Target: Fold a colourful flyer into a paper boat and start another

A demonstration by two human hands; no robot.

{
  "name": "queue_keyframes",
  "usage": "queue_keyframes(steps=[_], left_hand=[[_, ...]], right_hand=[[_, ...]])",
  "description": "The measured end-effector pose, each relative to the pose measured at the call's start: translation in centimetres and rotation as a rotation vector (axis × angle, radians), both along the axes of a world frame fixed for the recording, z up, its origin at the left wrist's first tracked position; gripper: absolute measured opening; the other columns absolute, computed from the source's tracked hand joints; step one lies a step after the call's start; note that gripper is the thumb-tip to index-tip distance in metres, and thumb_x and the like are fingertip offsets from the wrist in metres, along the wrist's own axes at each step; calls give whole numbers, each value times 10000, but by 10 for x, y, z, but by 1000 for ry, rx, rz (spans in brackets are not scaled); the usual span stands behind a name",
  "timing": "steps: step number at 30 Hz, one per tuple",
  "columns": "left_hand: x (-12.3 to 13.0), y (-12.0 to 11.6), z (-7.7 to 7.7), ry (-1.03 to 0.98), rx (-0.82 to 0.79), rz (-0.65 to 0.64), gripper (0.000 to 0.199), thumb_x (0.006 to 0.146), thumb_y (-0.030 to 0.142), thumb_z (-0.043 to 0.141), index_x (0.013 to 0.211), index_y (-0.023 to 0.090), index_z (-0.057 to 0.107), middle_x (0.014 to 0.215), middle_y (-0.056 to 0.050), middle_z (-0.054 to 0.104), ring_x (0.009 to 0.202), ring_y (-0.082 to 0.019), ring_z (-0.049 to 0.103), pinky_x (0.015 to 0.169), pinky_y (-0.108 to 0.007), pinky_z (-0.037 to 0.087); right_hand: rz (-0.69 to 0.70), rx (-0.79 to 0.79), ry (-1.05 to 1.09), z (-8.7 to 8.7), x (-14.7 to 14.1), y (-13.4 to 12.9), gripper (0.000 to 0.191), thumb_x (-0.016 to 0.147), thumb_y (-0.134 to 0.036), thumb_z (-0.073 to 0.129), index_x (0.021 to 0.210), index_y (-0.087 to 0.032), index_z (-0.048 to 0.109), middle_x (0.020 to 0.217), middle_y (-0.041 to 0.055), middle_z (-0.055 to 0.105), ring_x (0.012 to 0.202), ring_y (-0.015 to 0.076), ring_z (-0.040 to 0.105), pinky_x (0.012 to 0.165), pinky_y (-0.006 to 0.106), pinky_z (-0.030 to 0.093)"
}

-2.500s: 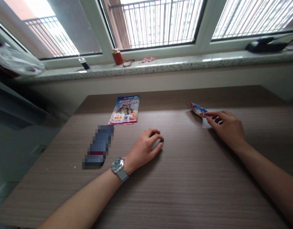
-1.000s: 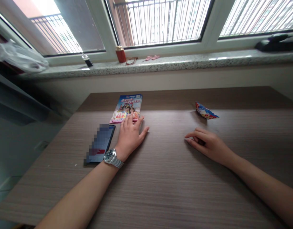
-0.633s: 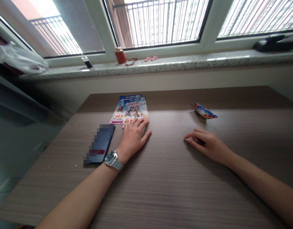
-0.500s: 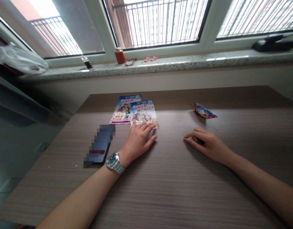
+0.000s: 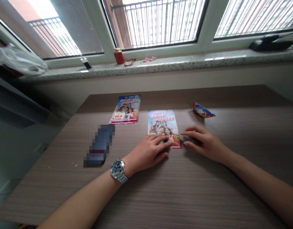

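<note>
Single glossy leaflet (image 5: 162,121) lies flat and face up on the wood-grain bench (image 5: 184,197), between our two hands. Our left hand (image 5: 146,154) is palm down, its fingers loosely spread over the leaflet's lower part; it pinches nothing. Our right hand (image 5: 206,143) sits just beside the leaflet's right edge, thumb and forefinger parted, nothing held; its forefinger seems to stop short of the paper, though we cannot be sure of contact.

Nearby: a small stack of matching leaflets (image 5: 127,108) to the left, a blurred-out phone (image 5: 100,144) below it, and a folded paper piece (image 5: 202,110) standing partly raised beyond our right hand.

Handling, by our estimate: very light, thin, flexible but crisp, easily creased; the coated face probably slides readily under light fingertip pressure. We judge the side edges or corners the best hold, thumb beneath and fingertip above, as the flat middle offers no grip.
</note>
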State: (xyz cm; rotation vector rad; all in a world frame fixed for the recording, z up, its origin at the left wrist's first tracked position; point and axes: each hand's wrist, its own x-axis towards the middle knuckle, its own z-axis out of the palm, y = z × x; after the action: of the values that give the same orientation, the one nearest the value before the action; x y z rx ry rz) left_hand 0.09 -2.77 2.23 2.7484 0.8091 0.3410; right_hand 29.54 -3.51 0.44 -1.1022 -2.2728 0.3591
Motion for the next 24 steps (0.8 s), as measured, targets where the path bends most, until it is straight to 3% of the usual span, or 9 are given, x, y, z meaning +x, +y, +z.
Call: queue_keyframes(steps=[3,6,11,17,24], left_hand=[[1,-2,1,-22,4,-37,425,1019,318,517,1441,271,517,1481,-85,538,1366,-288,494,1140,-497,422],[3,-4,1,-45,8,-72,409,1023,311,511,1429,271,532,1470,-87,549,1340,-284,514,1127,-501,435],[1,-1,0,-72,-5,-135,418,1015,312,529,1432,277,525,1518,-99,492,1344,-273,520,1139,-490,432],[-8,8,1,-96,-50,-76,578,909,428,692,1432,259,511,1543,-133,454,1423,-305,445,1189,-527,376],[-8,11,-1,-99,-54,-53,447,958,357,631,1383,246,550,1503,-115,512,1375,-262,513,1166,-487,423]], right_hand=[[72,13,-31,-2,-1,-1,441,929,-322,657,1366,-297,606,1396,126,608,1281,307,570,1054,506,493],[127,-11,-79,-6,-1,-2,503,932,-328,659,1424,-305,556,1532,112,508,1376,308,506,1115,529,454],[177,-46,-111,-11,-1,-2,472,939,-325,653,1403,-276,586,1512,102,540,1391,302,503,1168,545,397],[201,-47,-111,-14,3,-1,480,944,-300,643,1418,-276,571,1521,91,531,1396,284,501,1190,538,374],[211,-41,-114,-12,4,-2,503,936,-321,661,1427,-277,559,1530,101,519,1401,291,493,1182,553,377]])
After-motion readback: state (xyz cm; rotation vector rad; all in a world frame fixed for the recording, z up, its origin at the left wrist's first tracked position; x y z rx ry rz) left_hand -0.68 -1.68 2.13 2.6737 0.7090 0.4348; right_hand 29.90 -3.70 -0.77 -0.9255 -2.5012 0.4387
